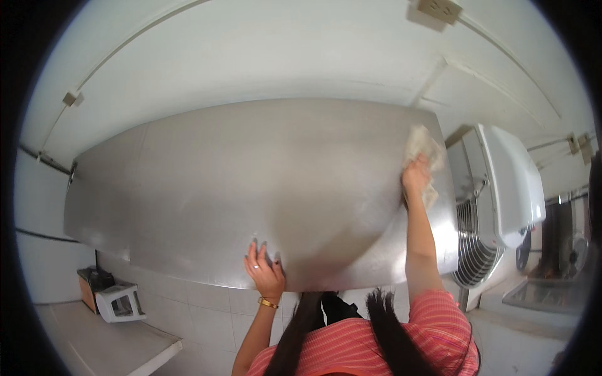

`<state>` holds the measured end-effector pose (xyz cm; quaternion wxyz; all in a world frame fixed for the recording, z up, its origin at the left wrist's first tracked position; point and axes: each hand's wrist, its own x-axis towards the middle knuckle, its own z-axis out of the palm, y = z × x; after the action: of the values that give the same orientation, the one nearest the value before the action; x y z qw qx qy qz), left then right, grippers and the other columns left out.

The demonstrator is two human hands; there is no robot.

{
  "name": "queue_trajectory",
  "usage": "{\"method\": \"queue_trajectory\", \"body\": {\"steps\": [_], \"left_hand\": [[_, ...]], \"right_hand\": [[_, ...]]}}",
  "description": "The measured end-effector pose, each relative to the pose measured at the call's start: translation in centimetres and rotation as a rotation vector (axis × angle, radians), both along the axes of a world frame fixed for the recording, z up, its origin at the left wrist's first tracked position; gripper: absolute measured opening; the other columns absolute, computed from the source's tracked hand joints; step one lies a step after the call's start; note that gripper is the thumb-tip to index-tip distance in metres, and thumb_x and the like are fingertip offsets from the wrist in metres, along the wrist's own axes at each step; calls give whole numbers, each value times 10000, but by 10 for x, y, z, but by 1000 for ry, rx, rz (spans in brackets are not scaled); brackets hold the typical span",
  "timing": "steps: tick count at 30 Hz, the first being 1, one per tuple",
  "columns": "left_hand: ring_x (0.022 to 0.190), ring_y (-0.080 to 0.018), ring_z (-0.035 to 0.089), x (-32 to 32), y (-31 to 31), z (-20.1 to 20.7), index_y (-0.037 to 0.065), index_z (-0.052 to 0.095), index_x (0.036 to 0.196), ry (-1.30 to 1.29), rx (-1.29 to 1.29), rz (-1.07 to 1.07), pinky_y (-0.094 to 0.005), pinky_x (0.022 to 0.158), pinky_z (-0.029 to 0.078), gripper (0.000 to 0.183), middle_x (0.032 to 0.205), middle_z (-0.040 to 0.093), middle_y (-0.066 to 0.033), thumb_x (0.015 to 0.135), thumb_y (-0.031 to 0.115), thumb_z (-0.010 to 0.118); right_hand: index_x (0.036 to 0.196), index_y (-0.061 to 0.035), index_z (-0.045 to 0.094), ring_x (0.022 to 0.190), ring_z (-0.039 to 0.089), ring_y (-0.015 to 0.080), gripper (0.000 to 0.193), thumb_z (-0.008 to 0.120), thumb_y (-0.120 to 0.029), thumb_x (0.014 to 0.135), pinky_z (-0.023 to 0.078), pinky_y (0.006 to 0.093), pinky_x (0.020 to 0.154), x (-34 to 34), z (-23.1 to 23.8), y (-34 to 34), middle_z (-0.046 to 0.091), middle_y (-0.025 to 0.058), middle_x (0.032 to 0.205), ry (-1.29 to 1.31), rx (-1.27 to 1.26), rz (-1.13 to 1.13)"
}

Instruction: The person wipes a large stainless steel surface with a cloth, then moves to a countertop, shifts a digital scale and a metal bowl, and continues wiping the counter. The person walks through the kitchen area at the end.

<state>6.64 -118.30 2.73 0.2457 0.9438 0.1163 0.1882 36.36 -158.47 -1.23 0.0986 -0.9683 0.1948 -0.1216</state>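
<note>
A long stainless steel table (213, 182) stretches across in front of me. Toward its right end, my right hand (416, 176) is closed on a cream cloth (421, 143), which lies bunched and partly spread against the steel. My right arm reaches far forward. Near the middle of the close edge, my left hand (264, 270) rests on the metal with its fingers stretched apart and nothing in it. That hand wears a ring, and a gold-coloured band circles the wrist.
Right of the table stands a large white machine (511, 182) with a wire guard (473, 244). A white wall (263, 56) with an outlet (440, 9) runs behind. At lower left, a white plastic frame (121, 303) sits by a counter (94, 341).
</note>
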Motion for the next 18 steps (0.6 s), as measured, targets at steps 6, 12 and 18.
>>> {"method": "queue_trajectory", "body": {"steps": [6,12,18], "left_hand": [[1295,-363,335,-8,6,-7,7,441,1259,61,17,15,-547,1071,199,452,1399,346,-201,897,276,476],[1289,-369,341,0,1,-3,34,451,1251,86,13,-13,-553,1064,208,440,1385,362,-195,900,299,472],[1255,-389,367,-8,8,-7,22,494,1203,49,81,37,-521,1057,238,384,1371,371,-201,906,264,469]], "right_hand": [[1400,42,271,1371,237,336,577,386,-286,939,200,486,1093,-60,-1,189,256,209,1476,61,-33,339],[1386,-36,345,1371,252,287,511,411,-236,920,211,467,1102,-63,10,420,272,146,1481,28,171,1222],[1429,-71,301,1414,149,193,520,343,-262,947,131,479,1130,31,36,450,192,45,1531,232,-246,1191]]}}
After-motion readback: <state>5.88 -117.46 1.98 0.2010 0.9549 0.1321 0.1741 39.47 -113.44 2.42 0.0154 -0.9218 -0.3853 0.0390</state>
